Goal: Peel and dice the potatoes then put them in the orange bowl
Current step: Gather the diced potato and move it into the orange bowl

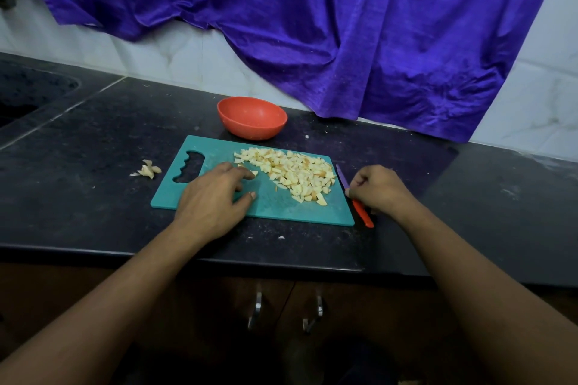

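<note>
One pile of diced potato (297,173) lay on the single teal cutting board (281,209), toward its right half. Left hand (212,197) rested flat on the board, fingers loosely spread, tips touching the pile's left edge. Right hand (380,187) had its fingers curled round one knife (362,214) just beside the board's right edge. One orange bowl (253,125) stood behind the board, interior bare. One heap of peelings (147,169) lay left of it on the black counter (93,150).

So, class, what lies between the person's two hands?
Head view: diced potato on the teal cutting board, then the knife, between left hand and right hand.
</note>
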`<state>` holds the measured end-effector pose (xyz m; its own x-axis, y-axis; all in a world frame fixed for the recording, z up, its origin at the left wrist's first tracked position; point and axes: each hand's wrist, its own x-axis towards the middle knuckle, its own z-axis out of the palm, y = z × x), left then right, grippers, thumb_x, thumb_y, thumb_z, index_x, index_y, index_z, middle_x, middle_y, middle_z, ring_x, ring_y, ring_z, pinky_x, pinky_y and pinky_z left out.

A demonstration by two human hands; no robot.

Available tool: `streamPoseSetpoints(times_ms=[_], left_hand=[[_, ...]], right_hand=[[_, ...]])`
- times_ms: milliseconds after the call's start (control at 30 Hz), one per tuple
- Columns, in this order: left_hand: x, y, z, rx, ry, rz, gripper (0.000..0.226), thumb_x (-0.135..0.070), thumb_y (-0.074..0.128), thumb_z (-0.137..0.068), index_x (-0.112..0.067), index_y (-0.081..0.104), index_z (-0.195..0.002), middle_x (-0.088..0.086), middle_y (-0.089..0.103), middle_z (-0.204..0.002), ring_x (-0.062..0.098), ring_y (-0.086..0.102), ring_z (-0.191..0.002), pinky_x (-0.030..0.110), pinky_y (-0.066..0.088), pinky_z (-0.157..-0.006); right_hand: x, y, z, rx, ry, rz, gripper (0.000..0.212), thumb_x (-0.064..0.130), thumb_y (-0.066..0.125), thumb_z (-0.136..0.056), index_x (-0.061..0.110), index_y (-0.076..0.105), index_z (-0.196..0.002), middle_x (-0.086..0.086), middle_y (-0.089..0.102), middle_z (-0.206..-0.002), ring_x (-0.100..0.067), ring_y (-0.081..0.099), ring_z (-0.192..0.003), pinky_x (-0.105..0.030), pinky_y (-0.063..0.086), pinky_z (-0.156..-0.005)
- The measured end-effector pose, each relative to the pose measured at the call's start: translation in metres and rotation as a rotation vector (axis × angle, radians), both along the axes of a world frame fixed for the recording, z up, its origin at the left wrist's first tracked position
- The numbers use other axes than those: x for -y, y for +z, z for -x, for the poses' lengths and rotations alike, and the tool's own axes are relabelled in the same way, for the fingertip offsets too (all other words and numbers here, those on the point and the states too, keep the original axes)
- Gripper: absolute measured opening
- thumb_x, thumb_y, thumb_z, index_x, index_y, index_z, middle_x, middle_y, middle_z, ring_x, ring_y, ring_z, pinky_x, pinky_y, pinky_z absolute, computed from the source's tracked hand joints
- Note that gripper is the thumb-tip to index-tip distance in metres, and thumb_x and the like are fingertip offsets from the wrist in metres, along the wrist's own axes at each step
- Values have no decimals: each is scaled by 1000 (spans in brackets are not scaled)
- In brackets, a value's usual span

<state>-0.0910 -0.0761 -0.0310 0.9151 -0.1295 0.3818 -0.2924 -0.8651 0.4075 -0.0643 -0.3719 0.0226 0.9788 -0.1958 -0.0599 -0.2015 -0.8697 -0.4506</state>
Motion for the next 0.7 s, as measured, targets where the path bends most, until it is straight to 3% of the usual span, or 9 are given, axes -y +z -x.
streamPoseSetpoints(times_ms=[67,133,233,433,567,700], left_hand=[[0,-1,-1,1,-3,13,42,-43,64,-96,-30,59,-136,-12,56,-110,5,50,-92,31,44,-74],[-1,-2,-1,11,3,51,40,-42,64,-96,-30,61,-134,-11,56,-109,5,51,-90,32,46,-74],[-3,-3,-1,18,26,131,37,-40,66,-96,-29,64,-131,-11,57,-107,5,52,-84,32,46,-76],[-3,-5,2,28,15,123,37,-42,65,-96,-31,63,-132,-14,53,-108,0,48,-78,27,42,-73],[-4,-6,0,34,9,126,37,-43,64,-96,-31,62,-132,-16,52,-108,-1,49,-87,25,41,-75],[-5,-7,0,25,10,138,37,-43,64,-96,-33,63,-131,-16,54,-109,-1,50,-88,24,41,-76]], right_hand=[[-2,5,-4,68,-4,-46,5,17,67,-97,19,70,-94,0,69,-95,-16,67,-86,-37,61,-75],[-8,8,-12,105,4,-188,9,11,63,-98,17,70,-98,-3,69,-97,-16,68,-85,-32,59,-65],[-17,8,-30,41,-8,-409,15,3,58,-100,12,69,-107,-11,69,-106,-17,67,-86,-29,60,-63],[-29,6,-63,13,-18,-311,17,4,52,-101,14,66,-103,-11,69,-103,-17,65,-84,-30,56,-67],[-30,13,-78,34,-26,-241,16,5,53,-100,16,65,-100,-7,65,-106,-18,65,-91,-30,52,-64],[-26,16,-85,-19,-43,-210,14,9,52,-102,15,64,-105,-9,66,-104,-17,62,-85,-30,50,-62]])
